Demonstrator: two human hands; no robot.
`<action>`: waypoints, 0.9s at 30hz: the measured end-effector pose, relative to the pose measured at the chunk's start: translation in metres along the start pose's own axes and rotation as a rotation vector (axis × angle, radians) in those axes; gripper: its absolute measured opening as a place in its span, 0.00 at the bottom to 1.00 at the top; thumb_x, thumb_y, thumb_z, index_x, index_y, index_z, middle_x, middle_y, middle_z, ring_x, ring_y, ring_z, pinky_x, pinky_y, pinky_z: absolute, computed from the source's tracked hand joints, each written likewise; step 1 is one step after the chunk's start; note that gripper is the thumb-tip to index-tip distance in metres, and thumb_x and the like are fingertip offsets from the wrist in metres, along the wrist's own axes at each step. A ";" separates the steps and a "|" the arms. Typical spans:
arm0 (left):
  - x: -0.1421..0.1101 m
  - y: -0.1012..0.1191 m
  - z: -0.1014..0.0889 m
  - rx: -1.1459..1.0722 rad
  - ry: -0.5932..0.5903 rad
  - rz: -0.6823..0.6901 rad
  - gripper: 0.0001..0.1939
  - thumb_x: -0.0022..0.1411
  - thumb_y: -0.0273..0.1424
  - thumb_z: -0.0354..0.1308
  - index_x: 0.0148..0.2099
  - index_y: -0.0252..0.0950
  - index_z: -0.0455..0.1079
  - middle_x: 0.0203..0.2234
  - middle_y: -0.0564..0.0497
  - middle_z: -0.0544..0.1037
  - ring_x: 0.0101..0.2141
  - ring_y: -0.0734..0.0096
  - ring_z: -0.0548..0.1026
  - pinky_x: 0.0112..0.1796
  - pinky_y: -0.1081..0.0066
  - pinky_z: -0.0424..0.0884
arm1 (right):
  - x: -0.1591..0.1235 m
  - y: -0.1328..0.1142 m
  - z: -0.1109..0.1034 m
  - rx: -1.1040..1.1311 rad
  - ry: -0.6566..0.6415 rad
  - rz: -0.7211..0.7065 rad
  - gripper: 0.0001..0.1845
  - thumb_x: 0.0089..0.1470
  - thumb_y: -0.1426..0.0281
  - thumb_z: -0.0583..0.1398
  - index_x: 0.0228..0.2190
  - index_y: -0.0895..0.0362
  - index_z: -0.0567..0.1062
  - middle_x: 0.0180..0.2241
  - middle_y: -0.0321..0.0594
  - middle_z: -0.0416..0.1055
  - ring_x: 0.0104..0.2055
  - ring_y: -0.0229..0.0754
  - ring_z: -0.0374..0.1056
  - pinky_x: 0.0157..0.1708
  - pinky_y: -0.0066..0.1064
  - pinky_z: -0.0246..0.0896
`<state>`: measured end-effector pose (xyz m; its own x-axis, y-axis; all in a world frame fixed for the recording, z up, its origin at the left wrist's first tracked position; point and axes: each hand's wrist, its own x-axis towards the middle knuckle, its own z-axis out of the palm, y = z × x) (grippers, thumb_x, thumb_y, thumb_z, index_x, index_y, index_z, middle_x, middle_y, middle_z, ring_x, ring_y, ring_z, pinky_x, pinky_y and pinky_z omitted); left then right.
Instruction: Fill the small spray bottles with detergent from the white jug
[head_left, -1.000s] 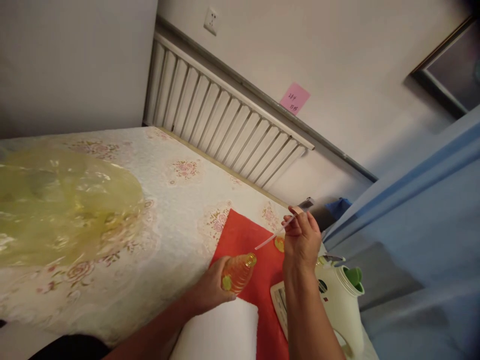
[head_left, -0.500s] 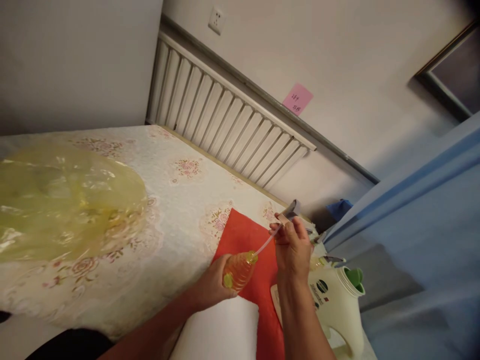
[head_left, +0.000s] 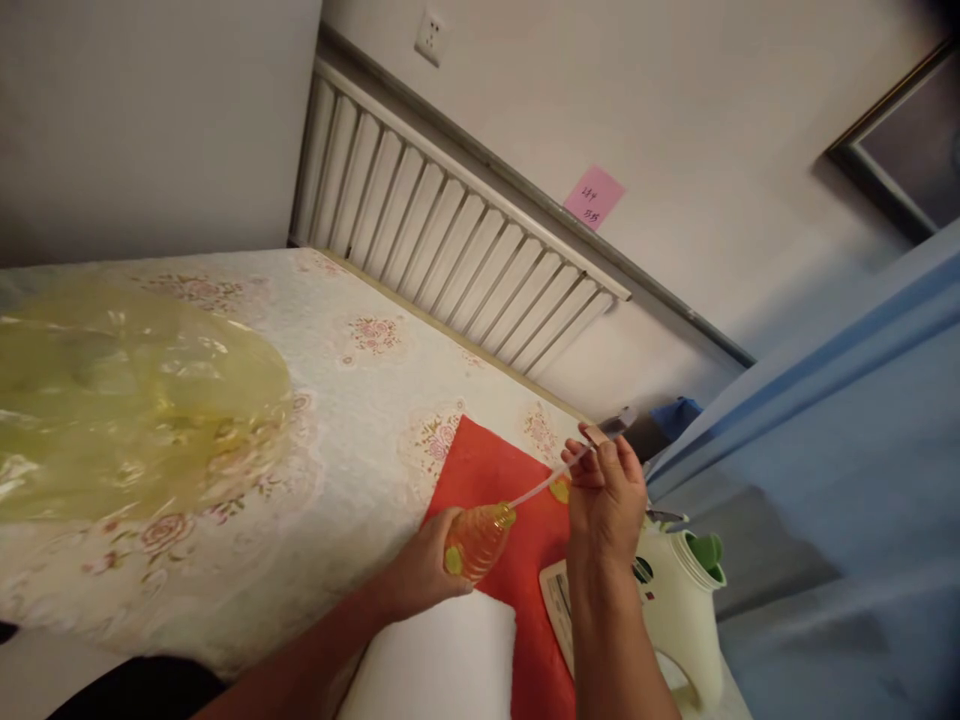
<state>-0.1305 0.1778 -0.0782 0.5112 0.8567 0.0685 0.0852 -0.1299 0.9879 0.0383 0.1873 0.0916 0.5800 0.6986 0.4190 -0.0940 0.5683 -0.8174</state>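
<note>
My left hand [head_left: 431, 560] is wrapped round a clear ribbed bottle [head_left: 480, 545] with yellow-green ends, tilted above a red sheet [head_left: 487, 465]. From its mouth a thin pale tube or strip [head_left: 544, 483] runs up to my right hand [head_left: 607, 490]. The fingers of my right hand are pinched on that strip's upper end, where a greyish translucent piece [head_left: 621, 420] sticks out; its kind is unclear. A yellow round piece [head_left: 559, 489] lies on the red sheet beside my right wrist.
A white roll [head_left: 442, 660] stands nearest me. Right of my forearm is a pale jug [head_left: 686, 610] with a green cap; a white card-like object [head_left: 555, 600] lies left of it. A yellow plastic bag [head_left: 142, 400] covers the left of the flowered tablecloth [head_left: 352, 400]. A blue curtain [head_left: 847, 480] hangs at right.
My right hand has moved up and to the right with the strip's end, so more of the strip shows. The yellow round piece has come into view. My left hand and the bottle stay nearly still.
</note>
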 end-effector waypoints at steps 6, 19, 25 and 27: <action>0.000 -0.003 0.000 0.019 0.001 -0.010 0.40 0.45 0.27 0.63 0.61 0.38 0.57 0.56 0.44 0.69 0.55 0.55 0.68 0.56 0.60 0.64 | 0.037 0.006 -0.018 -0.192 0.112 -0.065 0.20 0.44 0.62 0.68 0.38 0.55 0.70 0.33 0.33 0.77 0.25 0.34 0.74 0.26 0.25 0.70; 0.000 0.002 -0.002 0.006 0.011 -0.017 0.37 0.44 0.26 0.64 0.58 0.37 0.59 0.51 0.45 0.72 0.51 0.56 0.70 0.51 0.62 0.67 | 0.010 0.139 -0.060 -0.784 -0.241 0.193 0.11 0.37 0.63 0.65 0.24 0.58 0.77 0.20 0.34 0.74 0.20 0.40 0.68 0.21 0.29 0.62; -0.001 0.011 -0.004 0.003 -0.004 -0.048 0.38 0.44 0.25 0.63 0.59 0.36 0.58 0.55 0.41 0.69 0.54 0.52 0.68 0.53 0.59 0.65 | -0.010 0.170 -0.070 -0.857 -0.322 0.184 0.11 0.39 0.63 0.64 0.25 0.58 0.78 0.24 0.38 0.77 0.26 0.43 0.69 0.27 0.30 0.61; -0.001 0.009 -0.004 0.007 -0.003 -0.045 0.38 0.43 0.25 0.63 0.59 0.37 0.59 0.54 0.41 0.70 0.54 0.53 0.69 0.53 0.60 0.65 | -0.015 0.174 -0.070 -0.857 -0.338 0.181 0.11 0.41 0.64 0.63 0.26 0.58 0.78 0.25 0.38 0.77 0.27 0.42 0.69 0.28 0.30 0.61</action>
<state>-0.1336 0.1775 -0.0684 0.5093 0.8603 0.0238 0.1137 -0.0947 0.9890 0.0701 0.2455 -0.0850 0.3360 0.9109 0.2394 0.5460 0.0187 -0.8376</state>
